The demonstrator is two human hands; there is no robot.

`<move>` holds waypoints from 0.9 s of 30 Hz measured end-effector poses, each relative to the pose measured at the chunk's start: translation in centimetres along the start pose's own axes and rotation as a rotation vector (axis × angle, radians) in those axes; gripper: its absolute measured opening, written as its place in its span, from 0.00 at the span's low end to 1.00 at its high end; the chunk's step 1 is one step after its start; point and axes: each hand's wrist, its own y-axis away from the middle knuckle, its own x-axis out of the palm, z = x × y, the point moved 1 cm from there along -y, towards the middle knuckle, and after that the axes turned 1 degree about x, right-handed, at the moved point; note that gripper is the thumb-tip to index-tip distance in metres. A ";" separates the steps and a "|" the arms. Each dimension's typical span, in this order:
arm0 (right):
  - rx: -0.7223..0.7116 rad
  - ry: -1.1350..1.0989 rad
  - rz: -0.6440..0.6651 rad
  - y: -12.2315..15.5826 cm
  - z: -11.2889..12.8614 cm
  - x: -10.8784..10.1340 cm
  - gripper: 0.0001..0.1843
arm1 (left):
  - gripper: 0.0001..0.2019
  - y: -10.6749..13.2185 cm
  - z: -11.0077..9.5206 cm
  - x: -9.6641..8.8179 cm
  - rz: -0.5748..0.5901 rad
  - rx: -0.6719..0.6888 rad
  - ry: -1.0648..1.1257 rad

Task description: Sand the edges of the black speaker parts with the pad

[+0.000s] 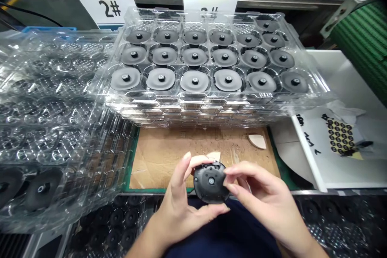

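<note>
A black round plastic part [211, 187] with a metal-coloured centre and small holes near its top rim is in front of me, its face turned toward the camera. My left hand [181, 205] grips it between the thumb below and the fingers above. At its right rim, the thumb and fingertips of my right hand [266, 197] are pinched together against the part. Whether something small sits between those right fingertips cannot be made out. Beyond my hands stands a stack of clear trays [199, 107], the top one holding rows of grey-black round parts [195, 80] with short central posts.
More clear trays [60, 129] are piled at the left. Brown cardboard [163, 157] covers the bench, bearing a pale wedge-shaped piece [257, 141]. A white bin [311, 157] at the right holds a sheet of round stickers [341, 137]. A green ribbed object [363, 44] juts in at upper right.
</note>
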 end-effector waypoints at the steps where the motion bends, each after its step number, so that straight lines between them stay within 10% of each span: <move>1: 0.046 -0.018 0.049 -0.1 0.1 0.1 0.12 | 0.55 0.1 0.0 0.0 0.014 -0.023 0.016; 9: 0.311 -0.258 0.393 -0.8 1.0 -1.1 0.09 | 0.49 1.0 0.1 0.4 0.081 -0.248 0.296; 27: 0.309 -0.368 0.476 2.0 0.3 -3.0 0.12 | 0.50 1.3 -1.1 2.8 0.290 -0.252 0.216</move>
